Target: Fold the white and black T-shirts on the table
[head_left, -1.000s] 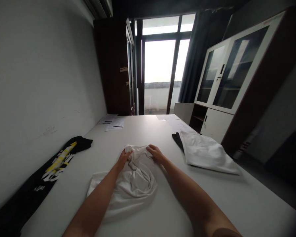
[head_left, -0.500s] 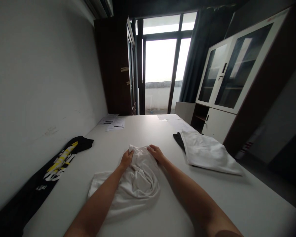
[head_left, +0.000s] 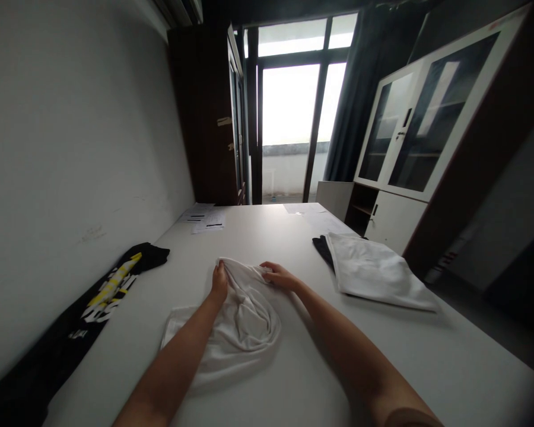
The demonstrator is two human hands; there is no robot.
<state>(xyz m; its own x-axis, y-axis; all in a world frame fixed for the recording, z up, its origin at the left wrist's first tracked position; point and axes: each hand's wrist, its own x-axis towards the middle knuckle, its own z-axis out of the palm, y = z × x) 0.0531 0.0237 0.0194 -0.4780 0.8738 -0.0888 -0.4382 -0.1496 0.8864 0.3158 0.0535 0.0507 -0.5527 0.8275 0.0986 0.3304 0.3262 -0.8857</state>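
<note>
A crumpled white garment [head_left: 249, 320], its exact kind unclear, lies bunched on the white table in front of me. My left hand [head_left: 220, 283] pinches its far left corner, thumb on top. My right hand [head_left: 278, 276] grips the far edge on the right, with thumb and fingers closed around the cloth. Between both hands the edge is stretched and slightly raised. The middle of the garment is gathered in round folds, and a flat part spreads to the left under my left forearm.
Left, along the wall, lies a black garment [head_left: 111, 296] with yellow and white print. A folded white cloth [head_left: 378, 270] rests over a black one [head_left: 323, 252] on the right. Papers [head_left: 208, 222] lie at the table's [head_left: 258, 228] far end. Cabinets [head_left: 394, 136] stand beyond.
My left hand has moved left with its corner of the white garment, widening the gap between my hands. My right hand has shifted slightly left, and the edge between them is drawn longer.
</note>
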